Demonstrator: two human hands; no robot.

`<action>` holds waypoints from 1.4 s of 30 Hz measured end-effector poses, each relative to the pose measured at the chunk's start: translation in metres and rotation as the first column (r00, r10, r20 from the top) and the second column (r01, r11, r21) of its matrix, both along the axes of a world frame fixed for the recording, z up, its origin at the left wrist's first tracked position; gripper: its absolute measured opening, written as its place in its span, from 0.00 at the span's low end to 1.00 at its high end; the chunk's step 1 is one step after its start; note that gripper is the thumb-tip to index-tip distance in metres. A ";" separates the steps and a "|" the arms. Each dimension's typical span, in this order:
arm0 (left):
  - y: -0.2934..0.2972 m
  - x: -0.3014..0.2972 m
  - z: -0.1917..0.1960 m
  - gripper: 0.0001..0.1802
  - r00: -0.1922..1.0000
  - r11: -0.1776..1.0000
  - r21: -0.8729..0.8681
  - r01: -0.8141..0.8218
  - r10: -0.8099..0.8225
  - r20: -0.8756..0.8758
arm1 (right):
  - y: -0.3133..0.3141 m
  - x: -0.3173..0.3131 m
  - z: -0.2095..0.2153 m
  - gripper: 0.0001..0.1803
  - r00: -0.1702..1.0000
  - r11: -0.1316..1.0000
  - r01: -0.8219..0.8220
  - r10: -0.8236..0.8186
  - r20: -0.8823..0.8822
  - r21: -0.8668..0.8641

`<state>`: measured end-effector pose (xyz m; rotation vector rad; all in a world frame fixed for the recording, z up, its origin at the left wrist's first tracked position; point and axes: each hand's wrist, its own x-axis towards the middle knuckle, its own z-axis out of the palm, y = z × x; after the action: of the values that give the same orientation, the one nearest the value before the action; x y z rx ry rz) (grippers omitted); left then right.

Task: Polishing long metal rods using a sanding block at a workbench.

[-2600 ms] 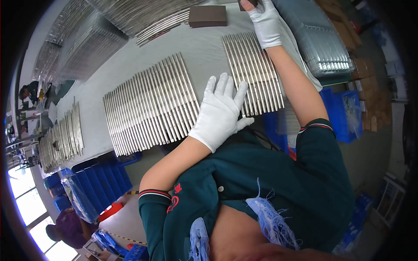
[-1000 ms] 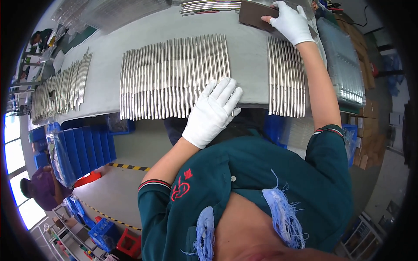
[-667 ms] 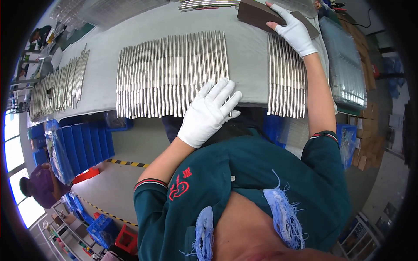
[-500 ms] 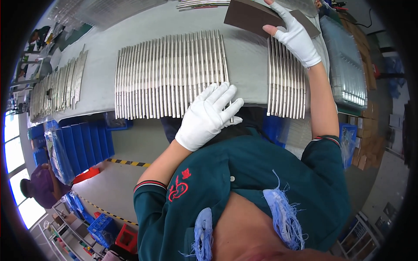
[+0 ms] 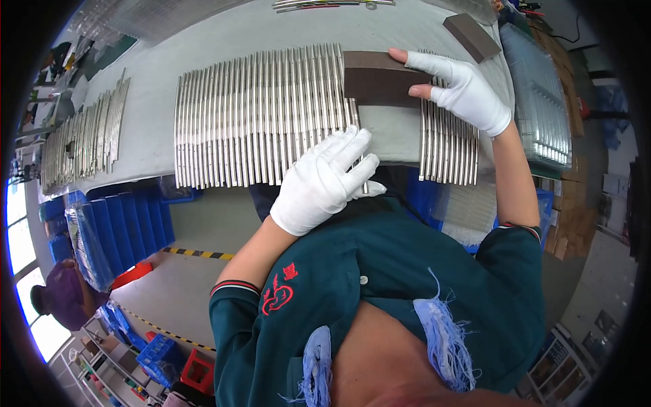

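A wide row of shiny metal rods point(image 5: 251, 115) lies side by side on the table. My white-gloved left hand point(image 5: 319, 183) rests at the row's right end. Its fingers lie over the last rod point(image 5: 367, 187), with the thumb beneath that rod's near end. In my gloved right hand point(image 5: 464, 91) is a dark brown rectangular block point(image 5: 376, 87), gripped at its right end between bare thumb and fingertips. The block's left end touches the upper part of the row's right edge. A smaller group of metal rods point(image 5: 444, 146) lies partly under my right hand.
Another brown block point(image 5: 472, 37) lies at the far right of the pale tabletop point(image 5: 152, 88). More rods point(image 5: 88, 136) sit at the left, others at the back. Clear plastic trays point(image 5: 542, 102) stack beyond the right edge. Blue bins point(image 5: 132, 227) stand below; a person in purple point(image 5: 64, 292) is at far left.
My right hand has brought the brown block left and nearer, from above the small group to the large row's right edge. The left hand has hardly moved.
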<state>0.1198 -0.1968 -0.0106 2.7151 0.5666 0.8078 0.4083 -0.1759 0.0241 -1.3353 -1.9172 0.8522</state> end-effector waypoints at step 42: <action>-0.003 0.010 -0.009 0.26 0.985 0.998 -0.021 0.059 -0.062 -0.163 | 0.029 0.048 -0.053 0.40 0.767 0.694 0.641 -0.564 -0.307 0.328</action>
<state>0.1299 -0.1994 -0.0196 2.7860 0.5186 0.5671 0.4568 -0.1469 -0.0284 -1.4237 -1.2655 0.1950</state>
